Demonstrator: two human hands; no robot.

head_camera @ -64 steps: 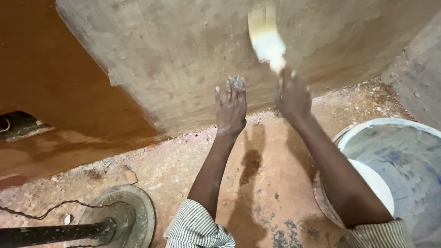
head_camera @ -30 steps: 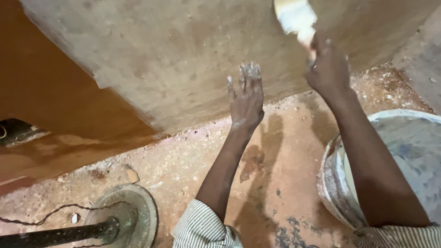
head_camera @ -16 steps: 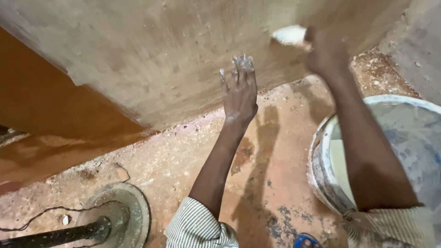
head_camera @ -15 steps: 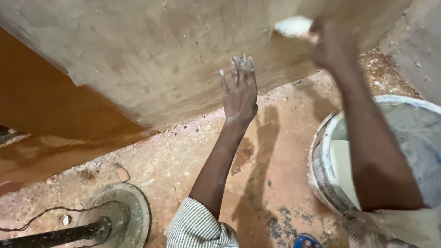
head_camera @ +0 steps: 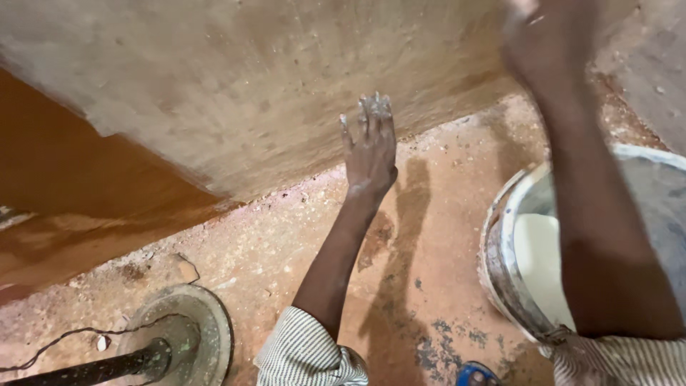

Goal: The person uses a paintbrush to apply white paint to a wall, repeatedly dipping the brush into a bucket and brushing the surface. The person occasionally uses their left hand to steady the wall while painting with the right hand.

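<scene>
Left hand (head_camera: 370,146) lies flat, fingers apart, on the wall (head_camera: 236,86); right hand (head_camera: 547,43) blurs high, grip unclear. Best keep strokes even.

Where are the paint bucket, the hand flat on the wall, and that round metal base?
bucket (head_camera: 500,264), head view, on its left rim.
left hand (head_camera: 370,150), head view, on the back of the hand.
round metal base (head_camera: 211,325), head view, on its right edge.

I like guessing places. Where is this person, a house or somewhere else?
Probably a building being finished or repaired. The left hand presses flat on a rough, unpainted plastered wall, a bucket of white mix stands beside the right arm, and the reddish floor is gritty and spattered.
</scene>
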